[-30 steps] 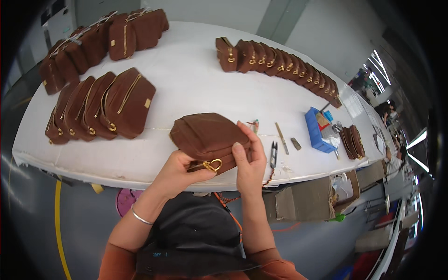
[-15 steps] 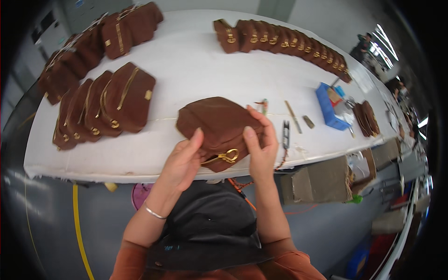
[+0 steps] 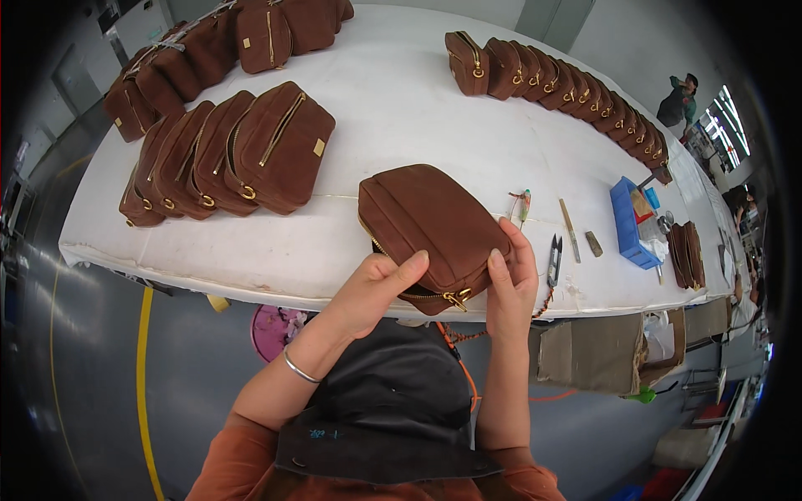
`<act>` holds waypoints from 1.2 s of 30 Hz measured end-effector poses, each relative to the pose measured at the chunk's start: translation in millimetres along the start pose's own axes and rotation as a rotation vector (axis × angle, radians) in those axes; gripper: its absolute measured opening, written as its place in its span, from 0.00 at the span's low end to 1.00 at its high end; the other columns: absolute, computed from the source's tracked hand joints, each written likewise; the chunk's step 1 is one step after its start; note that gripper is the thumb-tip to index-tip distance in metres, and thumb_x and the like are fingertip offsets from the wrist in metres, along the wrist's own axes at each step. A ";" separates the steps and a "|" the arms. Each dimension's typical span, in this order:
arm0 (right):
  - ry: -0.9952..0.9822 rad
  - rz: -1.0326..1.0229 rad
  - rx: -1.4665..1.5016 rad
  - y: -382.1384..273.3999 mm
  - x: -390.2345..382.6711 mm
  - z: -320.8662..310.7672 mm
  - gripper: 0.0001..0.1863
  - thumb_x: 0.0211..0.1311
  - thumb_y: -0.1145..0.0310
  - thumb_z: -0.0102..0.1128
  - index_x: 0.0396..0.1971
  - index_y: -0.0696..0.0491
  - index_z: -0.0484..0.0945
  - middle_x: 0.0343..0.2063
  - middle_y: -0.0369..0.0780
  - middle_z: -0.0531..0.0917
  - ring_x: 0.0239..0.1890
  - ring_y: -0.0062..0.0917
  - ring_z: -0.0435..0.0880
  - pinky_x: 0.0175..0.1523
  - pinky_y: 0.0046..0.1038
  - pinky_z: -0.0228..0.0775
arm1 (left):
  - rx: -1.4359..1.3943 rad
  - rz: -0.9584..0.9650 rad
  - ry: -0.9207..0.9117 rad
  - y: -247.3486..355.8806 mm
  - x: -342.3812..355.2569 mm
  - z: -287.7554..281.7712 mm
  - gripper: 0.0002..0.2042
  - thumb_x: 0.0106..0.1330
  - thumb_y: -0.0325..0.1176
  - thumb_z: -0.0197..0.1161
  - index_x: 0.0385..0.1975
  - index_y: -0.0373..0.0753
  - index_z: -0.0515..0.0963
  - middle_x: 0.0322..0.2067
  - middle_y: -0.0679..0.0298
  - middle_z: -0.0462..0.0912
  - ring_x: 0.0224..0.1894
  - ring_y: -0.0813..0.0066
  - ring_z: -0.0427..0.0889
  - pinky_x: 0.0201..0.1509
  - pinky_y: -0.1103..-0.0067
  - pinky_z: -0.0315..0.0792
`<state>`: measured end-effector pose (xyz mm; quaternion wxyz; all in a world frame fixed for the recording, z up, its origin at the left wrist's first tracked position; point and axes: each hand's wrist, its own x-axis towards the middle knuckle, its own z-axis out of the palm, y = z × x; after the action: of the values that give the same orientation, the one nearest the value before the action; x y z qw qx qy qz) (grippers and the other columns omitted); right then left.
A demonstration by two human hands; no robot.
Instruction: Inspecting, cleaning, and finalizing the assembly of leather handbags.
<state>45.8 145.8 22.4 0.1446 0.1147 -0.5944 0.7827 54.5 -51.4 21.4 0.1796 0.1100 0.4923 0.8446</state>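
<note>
A brown zippered bag (image 3: pixel 439 221) with gold hardware is between my hands at the near edge of the white table. My left hand (image 3: pixel 373 288) grips its near left side, the thumb lying on the brown panel and the fingers hidden underneath. At the right end, my right hand (image 3: pixel 511 280) holds the bag's corner with thumb and fingers. The bag's gold zipper runs along the side facing me, partly undone, and a gold ring (image 3: pixel 457 299) hangs at its end near my right hand.
Several finished-looking brown bags (image 3: pixel 280 150) stand at left, with another row (image 3: pixel 576 92) at the far right. Thread snips (image 3: pixel 555 260), a thin stick (image 3: pixel 570 230), a small block (image 3: pixel 593 244) and a blue bin (image 3: pixel 625 221) lie to the right. Cardboard boxes (image 3: pixel 585 359) sit below the table edge.
The bag has turned, so its flat brown panel and long zipper side now show more fully. Both hands keep hold of it; the whole view has shifted.
</note>
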 end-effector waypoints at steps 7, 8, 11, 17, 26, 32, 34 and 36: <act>0.021 0.271 0.050 -4.7 -7.2 -11.2 0.29 0.64 0.72 0.60 0.63 0.64 0.63 0.58 0.47 0.71 0.59 0.27 0.71 0.64 0.29 0.61 | -0.400 -0.029 0.138 15.4 4.6 -5.4 0.23 0.74 0.44 0.51 0.61 0.33 0.66 0.57 0.61 0.75 0.59 0.73 0.73 0.65 0.71 0.66; 0.010 0.253 0.046 -4.1 -7.9 -10.8 0.29 0.64 0.73 0.60 0.62 0.65 0.63 0.58 0.47 0.71 0.59 0.28 0.71 0.64 0.29 0.61 | -0.400 -0.021 0.143 15.1 6.9 -11.2 0.23 0.74 0.44 0.51 0.61 0.33 0.66 0.57 0.61 0.75 0.59 0.73 0.73 0.65 0.71 0.66; -0.008 0.227 0.079 -4.0 -10.7 -11.0 0.30 0.62 0.73 0.62 0.63 0.64 0.63 0.59 0.47 0.72 0.61 0.28 0.70 0.66 0.31 0.60 | -0.536 0.014 0.160 18.6 10.5 -16.4 0.25 0.75 0.49 0.46 0.65 0.40 0.62 0.62 0.63 0.69 0.64 0.69 0.69 0.67 0.67 0.64; -0.032 0.103 0.017 -11.8 -0.4 -10.0 0.31 0.61 0.72 0.63 0.63 0.63 0.63 0.58 0.47 0.73 0.62 0.30 0.71 0.68 0.34 0.58 | -0.410 0.161 0.043 53.0 15.9 2.1 0.26 0.76 0.49 0.43 0.64 0.37 0.63 0.61 0.62 0.71 0.62 0.73 0.70 0.66 0.71 0.65; -0.068 -0.077 -0.145 -35.1 13.7 3.1 0.23 0.69 0.70 0.53 0.61 0.62 0.66 0.57 0.50 0.75 0.63 0.37 0.71 0.65 0.39 0.66 | -0.170 0.257 -0.010 60.3 11.6 7.2 0.20 0.77 0.43 0.45 0.57 0.33 0.70 0.54 0.64 0.76 0.54 0.80 0.74 0.58 0.78 0.70; -0.007 -0.214 -0.255 -42.7 30.0 17.7 0.22 0.73 0.67 0.48 0.61 0.61 0.66 0.60 0.46 0.72 0.64 0.32 0.70 0.65 0.34 0.65 | -0.121 0.233 -0.064 69.0 5.2 13.5 0.17 0.76 0.38 0.48 0.53 0.32 0.74 0.47 0.66 0.80 0.51 0.82 0.76 0.55 0.80 0.70; 0.008 -0.016 -0.122 -46.5 34.5 18.9 0.24 0.75 0.63 0.45 0.63 0.62 0.65 0.59 0.46 0.73 0.63 0.31 0.70 0.66 0.32 0.63 | -0.083 0.217 -0.079 76.9 -0.7 25.7 0.17 0.75 0.37 0.49 0.53 0.31 0.74 0.46 0.66 0.80 0.49 0.83 0.75 0.54 0.81 0.70; -0.035 -0.054 -0.151 -50.3 35.2 21.8 0.26 0.75 0.60 0.44 0.64 0.62 0.63 0.59 0.47 0.72 0.62 0.30 0.70 0.67 0.31 0.60 | -0.048 0.198 -0.099 78.6 -1.8 32.0 0.17 0.75 0.36 0.51 0.54 0.29 0.74 0.44 0.67 0.80 0.47 0.84 0.75 0.54 0.81 0.70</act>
<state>31.4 140.7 85.8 0.1637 0.1331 -0.6507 0.7295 52.4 -62.2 105.5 0.1217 0.1953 0.4494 0.8632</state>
